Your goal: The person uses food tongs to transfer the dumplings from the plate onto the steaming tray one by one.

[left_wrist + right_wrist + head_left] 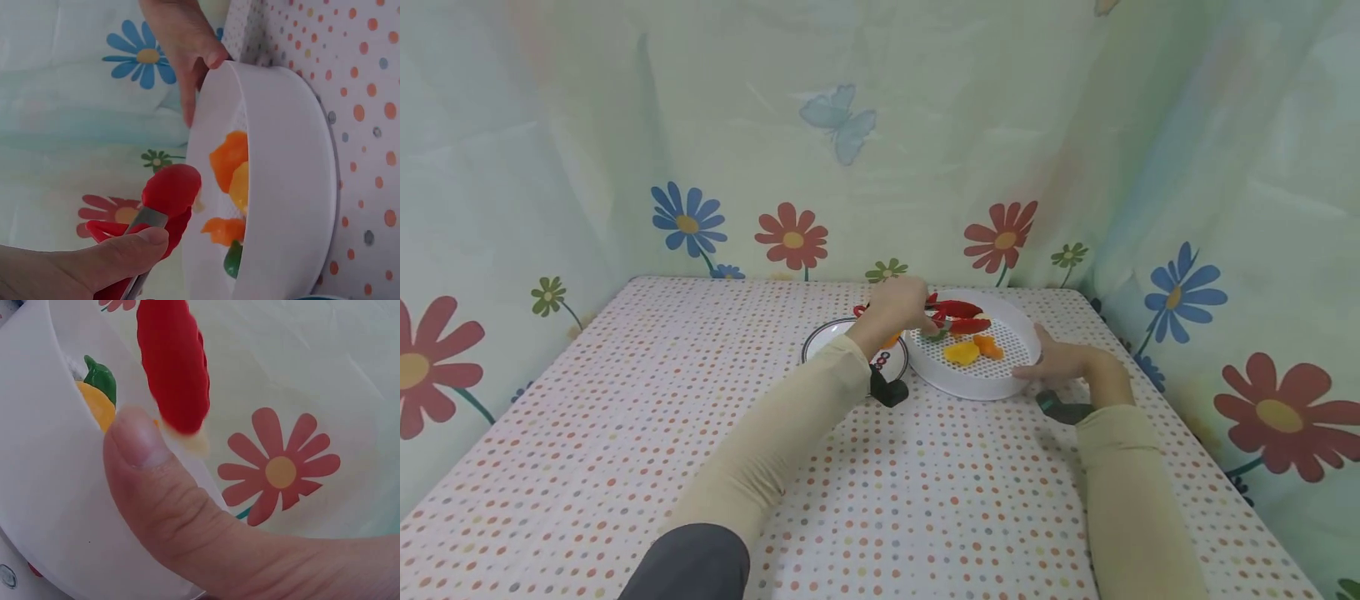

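My left hand [901, 302] holds red-tipped metal tongs [958, 309] over a round white steamer basket [973, 388] with a perforated floor. In the left wrist view, the thumb presses on the metal arm of the tongs [172, 190]. A pale yellowish piece [195, 442] shows at the tongs' tips; whether they pinch it I cannot tell. My right hand [1060, 360] grips the basket's right side, its thumb at the rim [140, 440]. In the basket lie a yellow piece [962, 353], orange pieces [988, 347] and a green piece [233, 259], pepper-like in shape.
Left of the basket, a white plate [815, 340] with a dark rim line stands partly under my left forearm, with an orange piece [891, 340] showing beside the wrist. The dotted tabletop [715, 375] meets flowered curtains [850, 192] at the back and sides.
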Demonstrator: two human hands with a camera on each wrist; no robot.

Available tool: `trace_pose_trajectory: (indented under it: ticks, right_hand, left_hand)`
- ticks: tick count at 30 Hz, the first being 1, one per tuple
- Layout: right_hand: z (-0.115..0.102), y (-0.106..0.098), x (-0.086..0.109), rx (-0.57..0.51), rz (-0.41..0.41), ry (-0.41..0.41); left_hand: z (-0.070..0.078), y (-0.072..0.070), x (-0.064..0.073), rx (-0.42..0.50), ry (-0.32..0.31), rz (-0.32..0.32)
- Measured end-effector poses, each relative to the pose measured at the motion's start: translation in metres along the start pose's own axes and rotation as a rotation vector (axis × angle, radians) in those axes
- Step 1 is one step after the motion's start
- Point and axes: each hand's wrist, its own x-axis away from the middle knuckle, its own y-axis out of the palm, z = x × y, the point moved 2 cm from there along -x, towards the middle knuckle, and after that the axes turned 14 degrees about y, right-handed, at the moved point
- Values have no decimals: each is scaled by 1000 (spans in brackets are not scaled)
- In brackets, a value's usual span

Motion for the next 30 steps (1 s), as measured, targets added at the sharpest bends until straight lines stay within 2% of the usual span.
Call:
trace_pose_trajectory:
  ticks: [4, 8, 12, 16, 24, 30]
  right_hand:
    - [-2, 4, -4, -5, 0, 2]
    - [-5, 5, -1, 1, 3, -2]
    - [-6, 4, 1, 1, -1, -5]
    - [-2, 2, 0, -10, 7, 13]
    - [-2, 2, 0, 0, -20, -6]
    - [-3, 0, 4, 15, -25, -22]
  left_hand:
    - [6, 12, -13, -43, -9, -28]
    - [9, 18, -19, -78, -25, -34]
    - [14, 16, -22, -35, -60, -44]
    - [23, 11, -27, -20, -62, -49]
    - [41, 16, -34, -195, 2, -69]
    - [49, 18, -33, -243, -36, -65]
